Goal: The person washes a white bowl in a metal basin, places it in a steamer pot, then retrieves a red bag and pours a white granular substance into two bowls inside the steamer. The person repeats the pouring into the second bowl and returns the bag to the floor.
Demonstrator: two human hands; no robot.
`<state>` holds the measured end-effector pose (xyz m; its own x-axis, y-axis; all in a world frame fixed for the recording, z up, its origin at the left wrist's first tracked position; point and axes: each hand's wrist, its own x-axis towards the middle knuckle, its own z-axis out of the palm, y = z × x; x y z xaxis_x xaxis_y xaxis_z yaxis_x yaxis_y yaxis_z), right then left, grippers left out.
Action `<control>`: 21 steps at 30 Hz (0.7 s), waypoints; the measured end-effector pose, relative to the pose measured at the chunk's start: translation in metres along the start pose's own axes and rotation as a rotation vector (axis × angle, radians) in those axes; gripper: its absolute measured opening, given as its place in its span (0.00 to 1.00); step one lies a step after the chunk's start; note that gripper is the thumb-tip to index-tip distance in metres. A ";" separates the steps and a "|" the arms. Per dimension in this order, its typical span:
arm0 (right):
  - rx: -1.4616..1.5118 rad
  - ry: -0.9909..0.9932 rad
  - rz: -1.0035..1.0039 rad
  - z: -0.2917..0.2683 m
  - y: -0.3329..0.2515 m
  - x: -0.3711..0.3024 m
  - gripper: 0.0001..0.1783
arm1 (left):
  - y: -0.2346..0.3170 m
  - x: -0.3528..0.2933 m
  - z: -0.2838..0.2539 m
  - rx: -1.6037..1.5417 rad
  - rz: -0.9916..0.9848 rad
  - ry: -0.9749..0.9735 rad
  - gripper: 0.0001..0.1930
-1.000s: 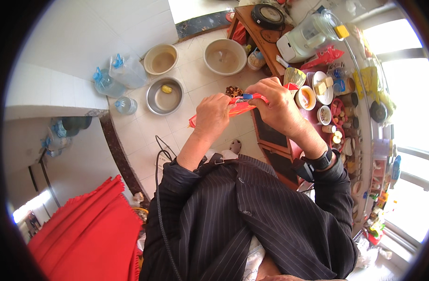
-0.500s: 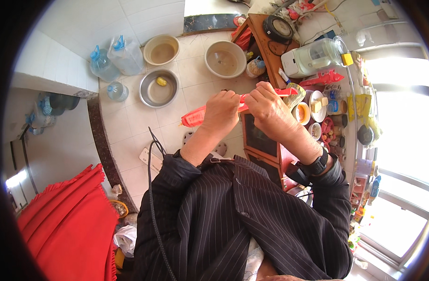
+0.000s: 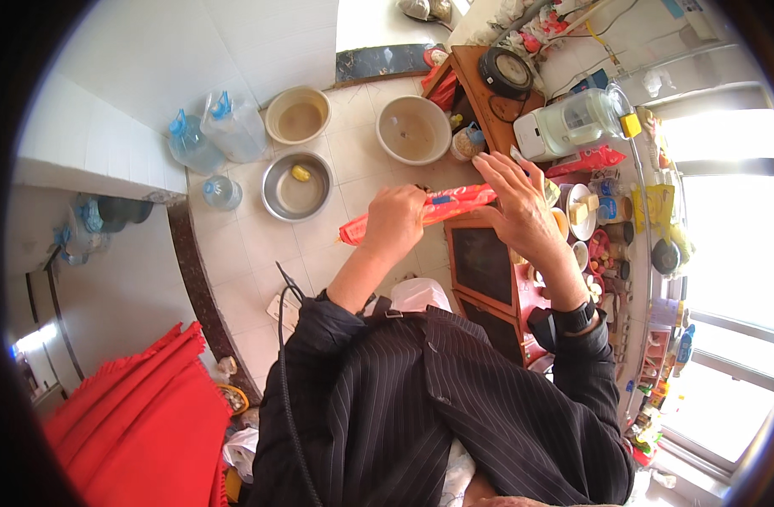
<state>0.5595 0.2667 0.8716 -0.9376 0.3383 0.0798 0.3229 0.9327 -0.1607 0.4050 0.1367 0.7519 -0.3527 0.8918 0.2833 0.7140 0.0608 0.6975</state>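
Here the left hand [image 3: 395, 220] is gripping a red packet [image 3: 458, 199], fingers curling closed around it, and the packet is slanting through the air between both hands. The right hand [image 3: 519, 207] is spreading its fingers wide and straight at the packet's right end; whether it is touching, I cannot tell. Far left, a steel basin [image 3: 296, 203] is sitting on the tiled floor [image 3: 353, 148], holding a yellow lump [image 3: 301, 173].

One packet [image 3: 461, 199]; two beige basins [image 3: 283, 105] [image 3: 392, 127]; one metal basin [image 3: 273, 182]
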 end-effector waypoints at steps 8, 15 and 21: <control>0.388 -0.032 0.354 0.032 0.084 -0.004 0.32 | -0.021 0.046 -0.001 -0.076 0.064 -0.102 0.02; 0.338 0.131 0.062 0.056 0.139 0.034 0.08 | -0.043 0.115 -0.005 -0.018 0.029 -0.176 0.02; 0.163 0.215 -0.051 0.047 0.149 0.105 0.09 | -0.083 0.175 -0.024 0.007 -0.055 -0.150 0.05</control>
<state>0.5030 0.4350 0.8094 -0.8979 0.3260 0.2959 0.2343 0.9228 -0.3059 0.2690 0.2763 0.7593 -0.2978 0.9439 0.1427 0.7002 0.1144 0.7047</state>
